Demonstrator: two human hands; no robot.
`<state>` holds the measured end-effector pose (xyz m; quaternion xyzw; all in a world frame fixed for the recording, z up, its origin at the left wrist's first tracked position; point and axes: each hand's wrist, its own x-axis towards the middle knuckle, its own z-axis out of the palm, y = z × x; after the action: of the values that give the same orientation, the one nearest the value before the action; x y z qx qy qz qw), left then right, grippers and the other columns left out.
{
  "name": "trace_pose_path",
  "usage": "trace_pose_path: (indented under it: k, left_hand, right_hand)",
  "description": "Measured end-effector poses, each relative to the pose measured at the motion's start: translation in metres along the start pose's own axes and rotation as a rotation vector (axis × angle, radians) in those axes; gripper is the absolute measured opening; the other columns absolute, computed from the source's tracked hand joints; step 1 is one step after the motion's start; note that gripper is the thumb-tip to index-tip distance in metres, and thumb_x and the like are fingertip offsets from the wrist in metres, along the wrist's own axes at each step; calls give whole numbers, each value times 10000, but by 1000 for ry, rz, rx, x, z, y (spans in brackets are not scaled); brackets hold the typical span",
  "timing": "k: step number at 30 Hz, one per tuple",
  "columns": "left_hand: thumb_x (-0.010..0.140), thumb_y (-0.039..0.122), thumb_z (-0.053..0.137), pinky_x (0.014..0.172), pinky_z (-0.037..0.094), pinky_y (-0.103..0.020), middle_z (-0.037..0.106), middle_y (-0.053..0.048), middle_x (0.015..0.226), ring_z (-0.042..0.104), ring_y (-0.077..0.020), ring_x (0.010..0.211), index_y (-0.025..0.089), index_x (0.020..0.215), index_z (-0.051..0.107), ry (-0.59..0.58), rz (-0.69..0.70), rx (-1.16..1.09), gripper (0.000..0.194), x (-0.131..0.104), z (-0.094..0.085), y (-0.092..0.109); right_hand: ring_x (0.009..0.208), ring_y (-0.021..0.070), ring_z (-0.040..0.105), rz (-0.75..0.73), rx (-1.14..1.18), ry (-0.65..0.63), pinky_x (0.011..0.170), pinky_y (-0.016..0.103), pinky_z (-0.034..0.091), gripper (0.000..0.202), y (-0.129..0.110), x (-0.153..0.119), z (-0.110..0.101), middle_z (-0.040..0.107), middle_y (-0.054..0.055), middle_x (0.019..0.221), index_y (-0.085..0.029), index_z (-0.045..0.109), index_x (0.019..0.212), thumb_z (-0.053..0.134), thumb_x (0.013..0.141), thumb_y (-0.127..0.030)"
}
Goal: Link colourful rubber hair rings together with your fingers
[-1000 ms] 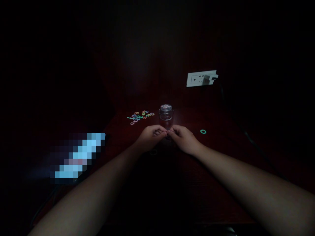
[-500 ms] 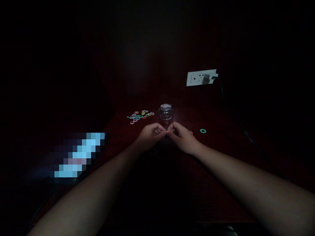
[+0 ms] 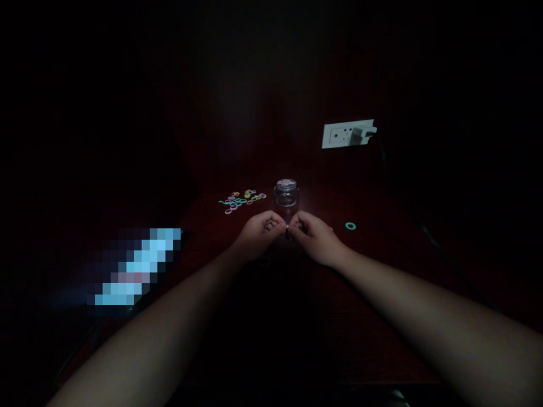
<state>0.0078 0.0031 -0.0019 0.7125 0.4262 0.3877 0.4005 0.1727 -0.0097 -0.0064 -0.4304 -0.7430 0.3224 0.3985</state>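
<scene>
Okay so from where I'm standing, both sets of fingers are closed in a tight pinch. Left hand [image 3: 259, 233] and right hand [image 3: 316, 238] nearly meet right in front of the jar [image 3: 286, 198], with a small pale band [image 3: 288, 226] between the fingertips. It's mostly hidden, so "band" is my best guess going by the loose ones around.

If it's elastic, I'd say it weighs basically nothing, soft and stretchy, hard to break but easy to ping away. Opposite edges, thumb and index each side, seems the right hold. The jar is see-through and upright with its lid on; can't tell glass or plastic. Looks smooth, maybe slippery, so I'd grab it round the body.

Left of the jar there's a loose scatter of colorful bands [image 3: 240, 201]. Off to its right lies a teal ring [image 3: 347, 227], and a faint ring [image 3: 268, 262] sits nearer the person than the jar, slightly left. It's all on a dark red tabletop [image 3: 360, 316]. Well left and nearer than the jar glows a blurred-out screen [image 3: 142, 263]; up behind it on the right is a wall socket [image 3: 336, 135] with a plug [image 3: 363, 133] in it.
</scene>
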Motion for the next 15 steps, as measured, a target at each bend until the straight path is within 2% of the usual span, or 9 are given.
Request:
trace_pose_path:
  k: [8,15]
  left_hand:
    - [763,295,558,523,364,-168,577,-10,707,485,-59,578,113,835,553,-10,-1,-22,196,0,0,1]
    - [732,266,597,520,372,-163,576,0,696,488,-49,565,120,814,541,-43,7,-59,177,-1,2,1]
  right_hand:
    - [500,88,473,17,-40,3,450,210,339,114,-1,0,0,533,-22,636,-186,481,755,471,797,-292]
    - [528,94,445,-33,-50,51,473,218,331,80,2,0,0,503,-26,632,-192,460,755,482,770,-268]
